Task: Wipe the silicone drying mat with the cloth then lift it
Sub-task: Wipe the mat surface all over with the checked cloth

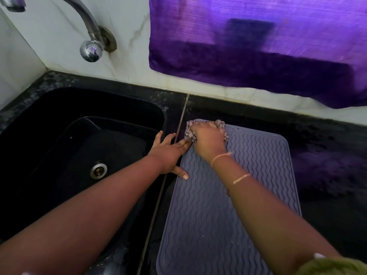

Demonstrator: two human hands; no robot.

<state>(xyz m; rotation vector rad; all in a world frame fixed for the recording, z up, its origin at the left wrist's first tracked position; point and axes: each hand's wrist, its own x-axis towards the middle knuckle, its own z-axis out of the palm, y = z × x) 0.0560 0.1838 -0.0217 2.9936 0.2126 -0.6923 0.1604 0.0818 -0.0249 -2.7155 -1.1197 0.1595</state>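
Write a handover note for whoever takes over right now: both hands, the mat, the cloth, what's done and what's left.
Right hand: grips the bunched cloth, pressing it on the far left corner of the silicone drying mat.
Left hand: flat, fingers spread at the mat's left edge, thumb on the mat.
Mat: flat on the black counter, just right of the sink.
Done: wiping is under way; how much is covered cannot be told.
Left: finish wiping, then lift the mat.

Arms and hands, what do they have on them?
Both forearms are bare, no sleeves showing. The right arm wears two thin peach threads, one at the wrist, one higher up. The left grip has a pale thumbnail.
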